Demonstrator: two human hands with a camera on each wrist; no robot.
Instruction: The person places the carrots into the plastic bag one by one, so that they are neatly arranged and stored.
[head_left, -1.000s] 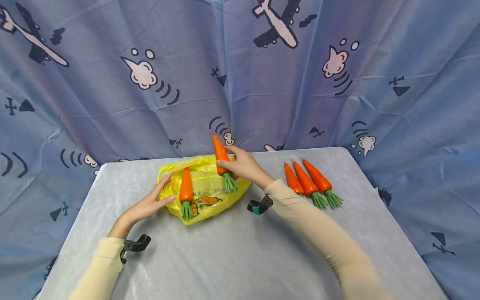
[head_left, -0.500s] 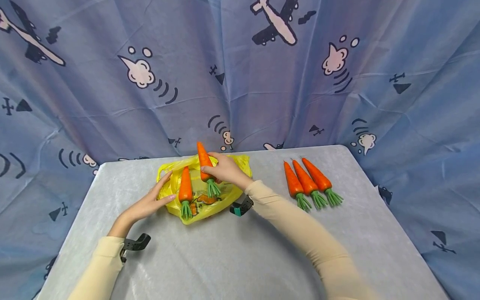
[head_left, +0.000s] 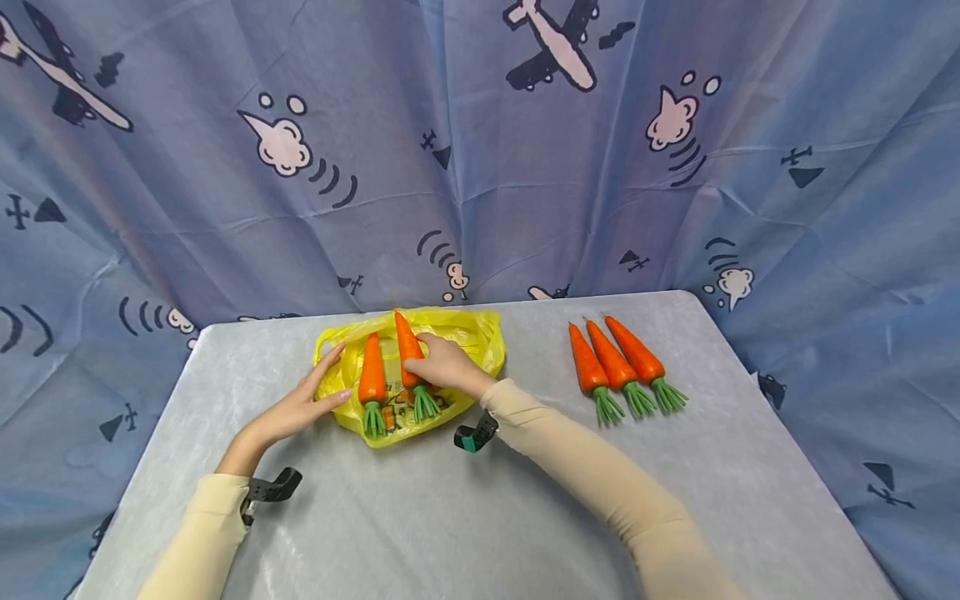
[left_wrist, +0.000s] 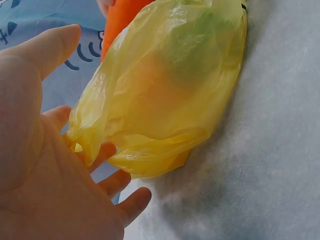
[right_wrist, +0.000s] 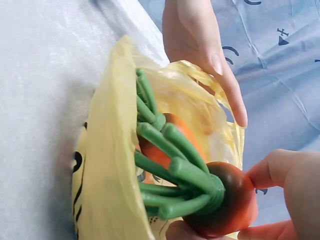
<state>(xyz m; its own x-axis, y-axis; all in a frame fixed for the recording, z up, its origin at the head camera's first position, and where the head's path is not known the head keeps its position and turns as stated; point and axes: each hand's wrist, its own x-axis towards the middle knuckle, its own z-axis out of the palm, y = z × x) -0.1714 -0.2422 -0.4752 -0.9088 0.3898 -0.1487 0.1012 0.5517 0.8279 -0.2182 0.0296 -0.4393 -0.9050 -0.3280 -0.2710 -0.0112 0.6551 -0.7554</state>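
Observation:
A yellow plastic bag lies with its mouth spread on the table. One orange carrot with green stems rests inside its left part. My right hand grips a second carrot by its thick end, low in the bag's mouth and beside the first. In the right wrist view that carrot's green stems point into the bag, with thumb and fingers around the orange body. My left hand touches the bag's left rim, its fingers extended; the left wrist view shows the fingers against the yellow plastic.
Three more carrots lie side by side on the right of the grey-white table. A blue patterned curtain hangs right behind the table's far edge. Dark straps with cameras sit on both wrists.
My right hand has carried its carrot leftward and then down into the bag's mouth, close to the other carrot. The left hand has stayed at the bag's rim.

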